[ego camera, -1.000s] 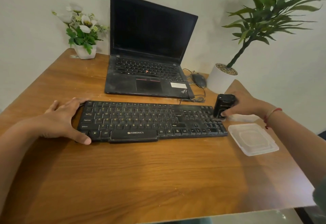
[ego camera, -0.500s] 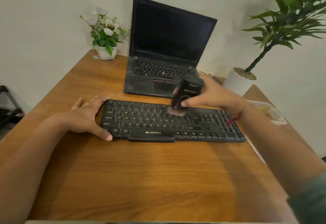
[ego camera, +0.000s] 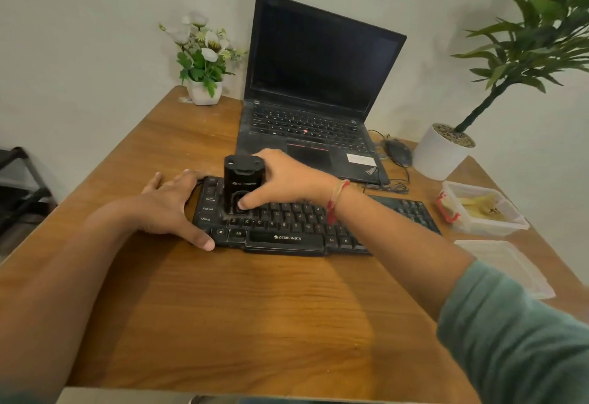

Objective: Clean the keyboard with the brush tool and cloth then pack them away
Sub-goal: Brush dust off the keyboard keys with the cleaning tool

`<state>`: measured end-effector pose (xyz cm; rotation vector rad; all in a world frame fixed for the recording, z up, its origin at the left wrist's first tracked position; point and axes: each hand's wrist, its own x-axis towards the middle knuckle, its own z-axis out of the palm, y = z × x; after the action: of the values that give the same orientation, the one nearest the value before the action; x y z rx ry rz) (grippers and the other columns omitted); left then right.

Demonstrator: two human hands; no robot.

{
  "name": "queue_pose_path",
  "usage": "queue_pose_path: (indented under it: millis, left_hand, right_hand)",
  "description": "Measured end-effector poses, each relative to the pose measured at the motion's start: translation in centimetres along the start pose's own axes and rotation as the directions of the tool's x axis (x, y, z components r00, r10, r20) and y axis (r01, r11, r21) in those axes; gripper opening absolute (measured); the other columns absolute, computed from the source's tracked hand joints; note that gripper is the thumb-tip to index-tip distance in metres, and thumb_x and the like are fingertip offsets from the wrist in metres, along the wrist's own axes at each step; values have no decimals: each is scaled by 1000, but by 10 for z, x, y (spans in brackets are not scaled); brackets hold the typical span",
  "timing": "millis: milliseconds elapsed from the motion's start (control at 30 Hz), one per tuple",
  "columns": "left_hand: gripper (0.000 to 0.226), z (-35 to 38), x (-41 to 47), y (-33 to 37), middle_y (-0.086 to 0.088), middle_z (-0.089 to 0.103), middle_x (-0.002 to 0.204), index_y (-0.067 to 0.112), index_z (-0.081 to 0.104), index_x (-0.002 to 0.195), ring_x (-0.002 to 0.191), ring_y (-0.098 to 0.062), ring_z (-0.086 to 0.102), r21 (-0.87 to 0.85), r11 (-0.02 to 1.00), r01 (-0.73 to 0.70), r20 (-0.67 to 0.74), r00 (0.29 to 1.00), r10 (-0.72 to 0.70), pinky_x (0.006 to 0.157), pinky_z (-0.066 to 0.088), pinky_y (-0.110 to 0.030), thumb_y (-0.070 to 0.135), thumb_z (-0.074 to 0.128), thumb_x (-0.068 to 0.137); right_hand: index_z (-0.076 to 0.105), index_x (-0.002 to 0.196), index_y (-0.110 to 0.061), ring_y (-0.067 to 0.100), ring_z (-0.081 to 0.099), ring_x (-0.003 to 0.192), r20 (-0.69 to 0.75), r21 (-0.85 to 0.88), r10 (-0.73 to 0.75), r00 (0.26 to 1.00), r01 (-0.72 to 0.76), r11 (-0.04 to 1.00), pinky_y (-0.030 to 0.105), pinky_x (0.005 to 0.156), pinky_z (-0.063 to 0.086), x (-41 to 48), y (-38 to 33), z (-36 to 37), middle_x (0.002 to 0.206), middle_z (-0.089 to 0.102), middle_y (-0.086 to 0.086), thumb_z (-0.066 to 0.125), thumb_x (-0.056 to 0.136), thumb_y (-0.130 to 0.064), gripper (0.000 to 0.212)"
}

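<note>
— Wooden desk [ego camera: 287,324] against a pale wall, yes? What is the right grip doing?

— Right grip [ego camera: 287,180] is clenched round the black brush tool [ego camera: 242,177]. The thumb sits on the oval recess low on its front and the other fingers wrap behind it. The tool stands upright with its lower end down on the keys.

— Which keys?

— The left part of the black keyboard [ego camera: 287,238], just above the Z and X row and beside Caps Lock. The bristles are too blurred to make out.

— And the other one?

— Left grip [ego camera: 169,209] grasps nothing. It lies flat at the keyboard's left end, thumb stretched along the front edge near the corner, fingers reaching past the back corner.

— Anything on the arms?

— A red thread [ego camera: 334,199] circles the right wrist, and a green sleeve [ego camera: 510,340] covers that arm further back.

— What lies beyond the keyboard?

— An open laptop [ego camera: 318,85] with a dark screen sits just behind it. A mouse [ego camera: 398,152] lies to the laptop's right, its cable looped on the desk. Behind the mouse is a white pot [ego camera: 439,155] with a tall green plant. White flowers in a small vase [ego camera: 204,91] stand at the far left corner.

— The cloth?

— A yellow cloth [ego camera: 478,209] lies crumpled in a clear container [ego camera: 487,228] off the keyboard's right end. Its lid [ego camera: 506,266] rests on the desk nearer the camera.
</note>
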<state>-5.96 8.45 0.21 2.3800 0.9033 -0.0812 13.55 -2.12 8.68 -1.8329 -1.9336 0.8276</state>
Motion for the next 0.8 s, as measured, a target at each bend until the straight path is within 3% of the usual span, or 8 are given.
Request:
queue_pose_path:
  millis: [200, 367, 433, 533, 600, 667, 700, 800]
  left_hand:
    - [148, -2, -5, 7, -1, 4, 159, 39, -5, 145, 145, -19, -3, -4, 1000, 10, 21, 1000, -10, 114, -18, -42, 89, 61, 23]
    - [151, -2, -4, 6, -1, 5, 159, 39, -5, 145, 145, -17, -1, -4, 1000, -4, 30, 1000, 4, 113, -19, -38, 92, 58, 19]
    - [152, -1, -2, 5, -1, 6, 159, 39, -4, 145, 145, -17, -1, -10, 1000, 2, 27, 1000, -2, 112, -19, -37, 92, 58, 17]
    - [152, 0, -1, 2, -1, 8, 159, 40, -2, 145, 145, -15, -1, -6, 1000, -15, 15, 1000, 15, 112, -19, -37, 94, 57, 16]
    - [152, -1, 0, 0, 0, 10, 158, 39, -1, 145, 145, -15, -1, -7, 1000, -18, 16, 1000, 18, 112, -19, -37, 94, 57, 16]
    - [152, -1, 0, -1, 0, 10, 158, 39, -1, 145, 145, -16, 0, -5, 1000, -13, 20, 1000, 13, 113, -19, -38, 94, 58, 16]
    - [152, -1, 0, -1, 0, 10, 158, 39, -1, 145, 145, -16, -1, -2, 1000, -12, 17, 1000, 12, 113, -19, -38, 94, 58, 16]
    - [151, -1, 0, -3, -1, 11, 158, 40, -1, 145, 146, -16, 0, 3, 1000, -9, 6, 1000, 9, 114, -18, -39, 93, 59, 17]
  right_hand:
    - [61, 96, -11, 13, 66, 81, 41, -101, 126, 991, -121, 987, 26, 71, 55, -53, 42, -44, 87, 67, -1, 77, 74, -9, 27]
    - [58, 109, -13, 16, 65, 97, -54, -75, 291, 955, -294, 953, 31, 87, 54, -120, 93, -85, 104, 69, 4, 78, 76, -16, 39]
    - [60, 107, -15, 12, 67, 95, -85, -72, 344, 935, -350, 934, 32, 89, 53, -145, 116, -99, 100, 71, 1, 79, 74, -15, 38]
    - [61, 92, -20, -1, 65, 77, -130, -59, 429, 894, -439, 897, 14, 73, 49, -180, 140, -118, 85, 69, -3, 77, 76, -4, 28]
    - [62, 89, -19, 3, 65, 77, -199, -66, 469, 860, -490, 869, 17, 72, 50, -200, 158, -130, 83, 69, -1, 78, 75, -5, 26]
    - [66, 89, -17, 18, 67, 83, -230, -143, 487, 842, -524, 839, 38, 83, 54, -212, 165, -137, 84, 72, 3, 83, 66, -20, 29]
    - [66, 86, -18, 21, 67, 83, -230, -189, 505, 832, -547, 815, 42, 82, 53, -214, 168, -141, 82, 72, 3, 82, 59, -31, 34]
    - [62, 72, -16, 24, 59, 72, -246, -401, 548, 800, -598, 694, 28, 61, 44, -211, 169, -148, 70, 64, 3, 82, 54, -32, 30]
